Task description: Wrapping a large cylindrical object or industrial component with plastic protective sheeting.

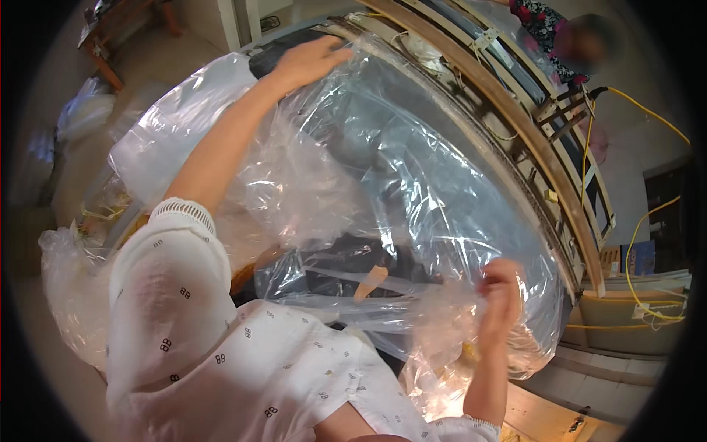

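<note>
A large clear plastic sheet [434, 169], wrinkled and shiny, spreads over a dark surface in front of me. My left hand [309, 62] reaches to its far edge, with the fingers stretched out and resting on the film beside the frame. At the right, my right hand [502, 291] is raised over the sheet's near right part, its fingers curled in and slightly blurred. Whatever lies between those fingers is hidden. Below that hand the film gathers in loose folds. A small tan piece [371, 283] shows near the middle, close to my body.
A long curved wooden rail [508, 110] with metal brackets runs along the far side. Behind it is another person in a patterned sleeve [534, 22]. Yellow cables [635, 254] hang at the right. More bunched plastic [70, 287] lies at the left, and a wooden stool [103, 62] stands far left.
</note>
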`<state>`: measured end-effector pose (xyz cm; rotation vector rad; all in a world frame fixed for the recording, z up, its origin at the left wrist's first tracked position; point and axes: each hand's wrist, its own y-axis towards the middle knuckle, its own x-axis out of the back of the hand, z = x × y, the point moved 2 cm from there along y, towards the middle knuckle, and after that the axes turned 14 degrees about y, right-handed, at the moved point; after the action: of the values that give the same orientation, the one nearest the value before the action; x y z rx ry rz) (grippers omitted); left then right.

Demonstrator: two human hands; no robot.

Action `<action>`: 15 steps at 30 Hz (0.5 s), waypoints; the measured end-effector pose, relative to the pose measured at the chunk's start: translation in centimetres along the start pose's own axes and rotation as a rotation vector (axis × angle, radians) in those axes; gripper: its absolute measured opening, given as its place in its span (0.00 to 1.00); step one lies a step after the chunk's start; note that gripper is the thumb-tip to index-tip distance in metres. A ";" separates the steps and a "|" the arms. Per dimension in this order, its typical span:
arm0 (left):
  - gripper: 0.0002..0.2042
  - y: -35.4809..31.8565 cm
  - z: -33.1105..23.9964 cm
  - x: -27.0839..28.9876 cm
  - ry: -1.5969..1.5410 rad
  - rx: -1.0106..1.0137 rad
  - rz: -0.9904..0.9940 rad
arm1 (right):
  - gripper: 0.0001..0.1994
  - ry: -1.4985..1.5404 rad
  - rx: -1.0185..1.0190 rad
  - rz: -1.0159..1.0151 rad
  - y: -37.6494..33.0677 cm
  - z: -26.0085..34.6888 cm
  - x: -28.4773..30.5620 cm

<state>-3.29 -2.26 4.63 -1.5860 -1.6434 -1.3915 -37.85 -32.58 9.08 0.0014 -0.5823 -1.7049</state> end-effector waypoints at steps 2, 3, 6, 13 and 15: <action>0.28 -2.3 4.5 2.5 0.054 0.062 0.019 | 0.14 0.047 -0.005 0.505 -0.9 1.9 -6.3; 0.27 -3.8 6.5 3.4 -0.028 0.081 0.077 | 0.22 0.091 -0.076 0.635 -1.6 1.9 -9.2; 0.23 -8.6 10.7 3.6 -0.115 0.016 0.067 | 0.26 -0.109 -0.016 0.679 -4.4 -1.3 -14.4; 0.23 -16.1 11.7 1.1 -0.432 -0.011 0.206 | 0.15 -0.039 0.104 0.702 -2.3 -2.1 -13.3; 0.23 -15.6 10.9 1.2 -0.624 -0.011 0.252 | 0.10 0.179 -0.232 0.364 -0.1 -1.0 -8.0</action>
<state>-14.63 10.55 -3.70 -2.2971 -1.6633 -0.8177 -35.83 -25.59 5.64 -0.1107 -0.2314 -1.3906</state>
